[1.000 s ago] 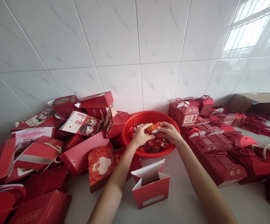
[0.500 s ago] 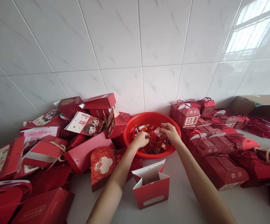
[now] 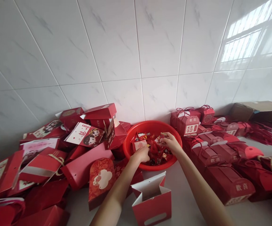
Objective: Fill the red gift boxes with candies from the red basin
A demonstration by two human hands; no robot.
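A round red basin (image 3: 132, 128) stands near the tiled wall, with wrapped sweets (image 3: 160, 156) inside it. My left hand (image 3: 142, 155) reaches in over its near left part, fingers curled down among the sweets; whatever they grip is hidden. Beside its fingers a pale square packet (image 3: 140, 144) shows. My right hand (image 3: 170, 142) is at the right side of the basin, its fingers bent together around something too small to name. Below the basin, between my forearms, an upright red box (image 3: 153, 207) has its top flaps open.
Red boxes (image 3: 79, 164) lie heaped on the left. Closed red boxes with cords (image 3: 230, 182) stand in rows on the right. A brown cardboard box (image 3: 263, 110) sits at the far right, against the tiled wall (image 3: 119, 40).
The view has tilted up slightly, so everything sits lower. My left hand has shifted down and a little left, and the pale packet beside it is more exposed. My right hand stays at the basin's right side.
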